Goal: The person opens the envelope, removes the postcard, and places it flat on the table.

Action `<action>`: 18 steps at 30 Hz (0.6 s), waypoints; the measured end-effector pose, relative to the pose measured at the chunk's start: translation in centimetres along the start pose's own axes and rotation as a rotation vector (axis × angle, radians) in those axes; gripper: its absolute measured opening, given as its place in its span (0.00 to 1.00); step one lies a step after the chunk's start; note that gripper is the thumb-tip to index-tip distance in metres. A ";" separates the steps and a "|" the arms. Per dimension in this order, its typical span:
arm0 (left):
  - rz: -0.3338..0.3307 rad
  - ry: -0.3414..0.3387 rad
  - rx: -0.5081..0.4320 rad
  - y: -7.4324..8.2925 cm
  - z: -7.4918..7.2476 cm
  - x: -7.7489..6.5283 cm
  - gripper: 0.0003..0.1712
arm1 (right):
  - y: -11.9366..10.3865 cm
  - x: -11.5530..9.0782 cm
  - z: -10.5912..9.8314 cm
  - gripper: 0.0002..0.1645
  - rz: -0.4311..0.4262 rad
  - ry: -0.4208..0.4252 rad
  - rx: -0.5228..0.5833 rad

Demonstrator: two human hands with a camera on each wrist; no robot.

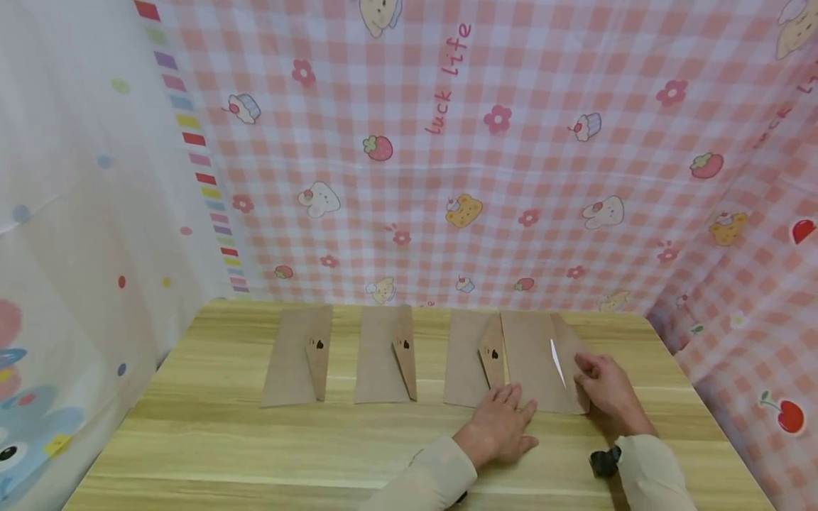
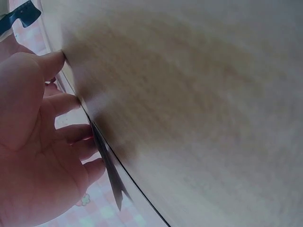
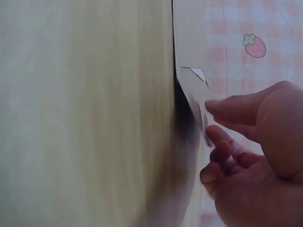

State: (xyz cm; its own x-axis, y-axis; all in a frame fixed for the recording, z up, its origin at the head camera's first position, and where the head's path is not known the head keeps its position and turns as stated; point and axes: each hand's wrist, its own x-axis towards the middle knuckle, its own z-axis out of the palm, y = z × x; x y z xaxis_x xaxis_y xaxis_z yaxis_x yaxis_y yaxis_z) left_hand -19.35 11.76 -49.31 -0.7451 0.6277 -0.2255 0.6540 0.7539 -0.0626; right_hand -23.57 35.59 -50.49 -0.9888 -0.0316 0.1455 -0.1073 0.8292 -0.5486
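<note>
A brown paper envelope (image 1: 527,355) lies at the right end of a row on the table, a white sliver showing beside its flap (image 1: 567,348). The flap is lifted at its right side, where my right hand (image 1: 610,390) pinches its edge between thumb and fingers; the right wrist view shows the bent flap (image 3: 191,94) tilted up off the wood. My left hand (image 1: 498,426) lies spread, palm down, its fingertips at the lower edges of this envelope and the neighbouring envelope (image 1: 465,358). That neighbour's folded flap bears a small dark print and stands slightly raised.
Two more brown envelopes (image 1: 292,358) (image 1: 382,355) lie spaced apart to the left, their printed flaps folded over. The wood-grain table (image 1: 255,454) meets a pink checked cloth (image 1: 415,177) at the back. Dark straps or devices (image 1: 605,461) sit at the wrists.
</note>
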 end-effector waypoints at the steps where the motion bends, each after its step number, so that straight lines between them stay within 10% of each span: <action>1: 0.001 0.001 0.002 0.0 0.0 0.0 0.37 | 0.0 0.1 0.1 0.23 -0.008 -0.004 0.007; 18: -0.002 -0.017 -0.030 0.0 -0.2 0.0 0.37 | -0.1 1.2 0.6 0.34 0.067 -0.126 0.110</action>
State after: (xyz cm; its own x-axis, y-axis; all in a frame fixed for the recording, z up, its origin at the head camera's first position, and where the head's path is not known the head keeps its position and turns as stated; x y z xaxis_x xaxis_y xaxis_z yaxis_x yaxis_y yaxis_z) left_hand -19.38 11.77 -49.16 -0.7442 0.6226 -0.2417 0.6478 0.7610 -0.0343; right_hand -24.85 35.15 -50.79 -0.9985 -0.0539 0.0054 -0.0448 0.7661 -0.6412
